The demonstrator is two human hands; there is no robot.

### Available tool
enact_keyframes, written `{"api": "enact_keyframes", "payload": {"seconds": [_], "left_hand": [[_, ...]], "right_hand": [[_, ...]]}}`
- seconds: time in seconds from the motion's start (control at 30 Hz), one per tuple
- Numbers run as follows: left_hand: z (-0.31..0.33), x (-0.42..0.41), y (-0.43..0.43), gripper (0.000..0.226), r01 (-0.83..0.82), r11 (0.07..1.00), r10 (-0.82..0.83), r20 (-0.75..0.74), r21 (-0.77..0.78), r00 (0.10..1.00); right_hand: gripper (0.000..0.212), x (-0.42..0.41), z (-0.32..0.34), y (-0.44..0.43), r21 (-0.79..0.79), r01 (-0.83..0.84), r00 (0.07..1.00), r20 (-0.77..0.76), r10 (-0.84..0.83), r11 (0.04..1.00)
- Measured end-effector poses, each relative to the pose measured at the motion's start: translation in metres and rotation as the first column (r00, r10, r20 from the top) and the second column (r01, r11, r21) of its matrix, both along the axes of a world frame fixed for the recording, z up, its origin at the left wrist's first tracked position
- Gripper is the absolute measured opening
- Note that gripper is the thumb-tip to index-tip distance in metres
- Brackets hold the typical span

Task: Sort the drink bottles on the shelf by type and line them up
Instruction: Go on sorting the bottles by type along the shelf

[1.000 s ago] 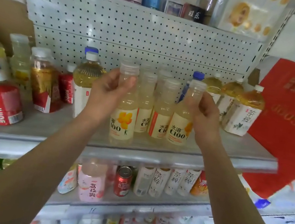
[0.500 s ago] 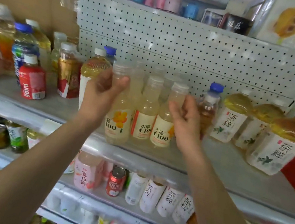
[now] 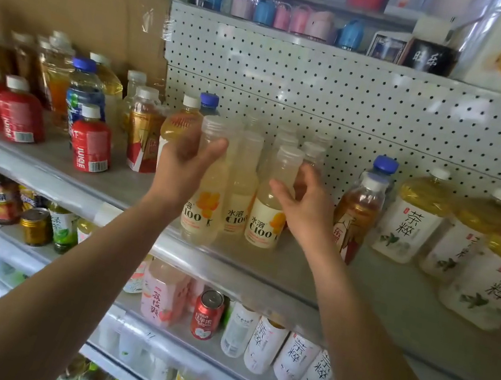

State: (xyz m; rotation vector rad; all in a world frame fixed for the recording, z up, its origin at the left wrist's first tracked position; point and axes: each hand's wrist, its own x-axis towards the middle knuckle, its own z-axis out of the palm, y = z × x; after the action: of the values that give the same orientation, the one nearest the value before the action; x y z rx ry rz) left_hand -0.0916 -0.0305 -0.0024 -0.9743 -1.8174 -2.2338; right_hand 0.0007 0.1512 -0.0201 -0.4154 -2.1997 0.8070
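Observation:
Several pale yellow C100 bottles stand in a cluster on the grey shelf [image 3: 390, 299], three of them in the front row. My left hand [image 3: 179, 171] is wrapped around the upper part of the leftmost front C100 bottle [image 3: 205, 205], which stands at the shelf's front edge. My right hand [image 3: 305, 209] is beside the right front C100 bottle [image 3: 265, 222], fingers spread, with the thumb resting on its shoulder. The middle C100 bottle [image 3: 241, 195] stands between the two.
Large white-label tea bottles [image 3: 408, 226] fill the right end. A brown tea bottle [image 3: 353, 220] and a blue-capped bottle [image 3: 385, 166] stand just right of my right hand. Red juice bottles [image 3: 90, 146] and mixed bottles crowd the left. A pegboard [image 3: 356, 101] backs the shelf.
My right hand has loosened from a full grip on the right C100 bottle to spread fingers. The left hand keeps its hold. The view has swung left.

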Motion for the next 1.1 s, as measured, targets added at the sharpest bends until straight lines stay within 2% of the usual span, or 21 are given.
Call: {"api": "enact_keyframes", "payload": {"seconds": [0.1, 0.2, 0.37, 0.47, 0.57, 0.67, 0.8, 0.87, 0.97, 1.1], "left_hand": [[-0.001, -0.006, 0.005, 0.041, -0.012, 0.999, 0.012, -0.011, -0.034, 1.000], [-0.005, -0.014, 0.014, 0.037, -0.018, 0.998, 0.013, -0.084, -0.064, 0.996], [-0.018, -0.034, 0.026, 0.037, -0.103, 0.991, 0.101, -0.028, -0.084, 0.994], [-0.026, -0.043, 0.028, 0.042, -0.127, 0.983, 0.120, -0.053, -0.133, 0.991], [-0.033, -0.045, 0.026, 0.055, -0.209, 0.954, 0.166, -0.206, -0.213, 0.964], [-0.039, -0.034, 0.022, 0.075, -0.318, 0.912, 0.228, -0.327, -0.258, 0.917], [-0.053, -0.018, 0.021, 0.091, -0.419, 0.871, 0.257, -0.490, -0.256, 0.833], [-0.059, -0.019, 0.021, 0.098, -0.426, 0.861, 0.241, -0.514, -0.278, 0.823], [-0.063, -0.022, 0.020, 0.105, -0.433, 0.845, 0.223, -0.529, -0.314, 0.819], [-0.062, -0.021, 0.019, 0.094, -0.492, 0.817, 0.266, -0.561, -0.301, 0.784]], "right_hand": [[0.039, 0.001, 0.002, 0.003, 0.027, 0.011, 1.000, 0.021, -0.011, 1.000], [0.034, -0.002, 0.000, 0.004, 0.054, 0.031, 0.999, 0.016, -0.032, 0.998], [0.032, -0.004, 0.000, 0.004, 0.082, 0.044, 0.999, -0.015, -0.043, 0.996], [0.035, -0.002, -0.001, 0.005, 0.063, 0.015, 1.000, -0.004, -0.014, 0.998], [0.040, 0.003, 0.005, 0.011, -0.001, 0.054, 0.997, -0.054, -0.054, 0.999], [0.050, -0.003, 0.016, 0.026, -0.021, 0.168, 0.978, -0.123, -0.169, 0.986], [0.066, -0.033, 0.028, 0.049, -0.052, 0.208, 0.978, -0.003, -0.209, 0.977], [0.060, -0.046, 0.026, 0.057, -0.079, 0.187, 0.981, 0.066, -0.182, 0.979], [0.039, -0.053, 0.015, 0.061, -0.101, 0.131, 0.987, 0.109, -0.120, 0.986], [0.035, -0.043, 0.012, 0.058, -0.067, 0.170, 0.978, 0.131, -0.160, 0.983]]}}
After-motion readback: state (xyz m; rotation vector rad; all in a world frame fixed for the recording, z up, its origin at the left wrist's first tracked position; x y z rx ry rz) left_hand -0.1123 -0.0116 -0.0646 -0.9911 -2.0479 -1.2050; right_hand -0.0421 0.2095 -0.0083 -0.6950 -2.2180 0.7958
